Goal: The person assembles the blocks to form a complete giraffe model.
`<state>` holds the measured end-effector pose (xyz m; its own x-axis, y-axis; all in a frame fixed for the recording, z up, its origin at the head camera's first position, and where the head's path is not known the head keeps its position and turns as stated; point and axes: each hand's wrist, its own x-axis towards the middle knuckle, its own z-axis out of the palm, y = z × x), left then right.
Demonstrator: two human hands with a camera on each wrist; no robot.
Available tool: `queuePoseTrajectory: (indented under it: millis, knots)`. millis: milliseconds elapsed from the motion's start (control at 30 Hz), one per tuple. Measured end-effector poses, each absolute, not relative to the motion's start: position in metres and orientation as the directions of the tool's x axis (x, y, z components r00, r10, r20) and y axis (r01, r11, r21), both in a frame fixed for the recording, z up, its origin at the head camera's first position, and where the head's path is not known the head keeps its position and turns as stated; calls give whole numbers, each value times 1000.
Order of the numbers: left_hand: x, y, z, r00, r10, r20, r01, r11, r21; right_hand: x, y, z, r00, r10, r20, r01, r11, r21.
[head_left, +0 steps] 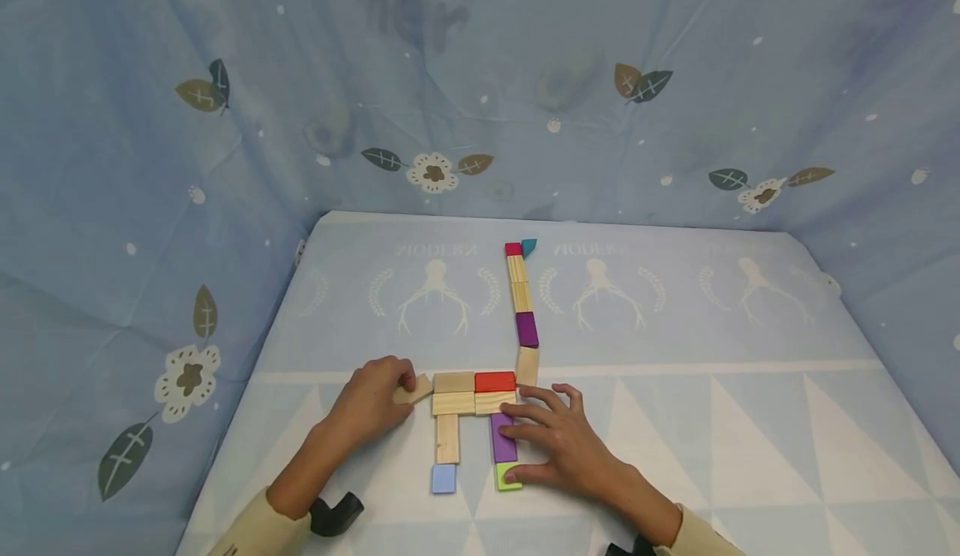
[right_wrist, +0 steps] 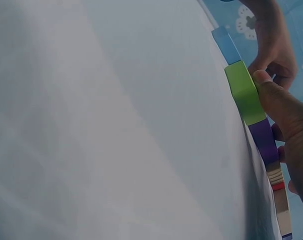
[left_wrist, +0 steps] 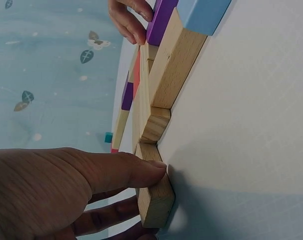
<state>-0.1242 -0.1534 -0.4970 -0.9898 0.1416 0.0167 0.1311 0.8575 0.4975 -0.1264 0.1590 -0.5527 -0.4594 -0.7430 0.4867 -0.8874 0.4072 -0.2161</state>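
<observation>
Coloured and plain wooden blocks lie flat in a joined figure on the table. My left hand (head_left: 369,399) pinches a plain wooden block (left_wrist: 159,200) between thumb and fingers, its end against the left end of the body. That body has plain blocks (head_left: 453,403) and a red block (head_left: 495,382). Below hang a plain leg block (head_left: 447,439) with a light blue block (head_left: 443,479), and a purple block (head_left: 503,439) with a green block (head_left: 507,476). Spread over this right leg, my right hand (head_left: 566,439) touches the green block with its thumb and the purple one with fingers.
From the body's right end a column of blocks runs away: a plain block (head_left: 527,366), a dark purple block (head_left: 527,329), striped plain blocks (head_left: 519,283), a small red block (head_left: 513,249) and a teal piece (head_left: 528,247). A blue patterned cloth (head_left: 525,122) rises behind the table.
</observation>
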Motion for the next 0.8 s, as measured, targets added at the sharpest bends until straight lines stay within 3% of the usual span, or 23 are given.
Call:
queuePoseTrajectory:
  millis: [367, 600, 800]
  knots:
    - [-122, -152, -496, -988, 148, 29, 145, 879, 454, -127, 159, -553, -456, -747, 483, -889, 402, -219]
    - [-128, -160, -478, -991, 134, -8, 116, 887, 446, -127, 159, -551, -450, -757, 473, -893, 391, -224]
    - [-145, -167, -457, -982, 172, 78, 189, 900, 393, -123, 159, -544, -462, -763, 452, -887, 412, -210]
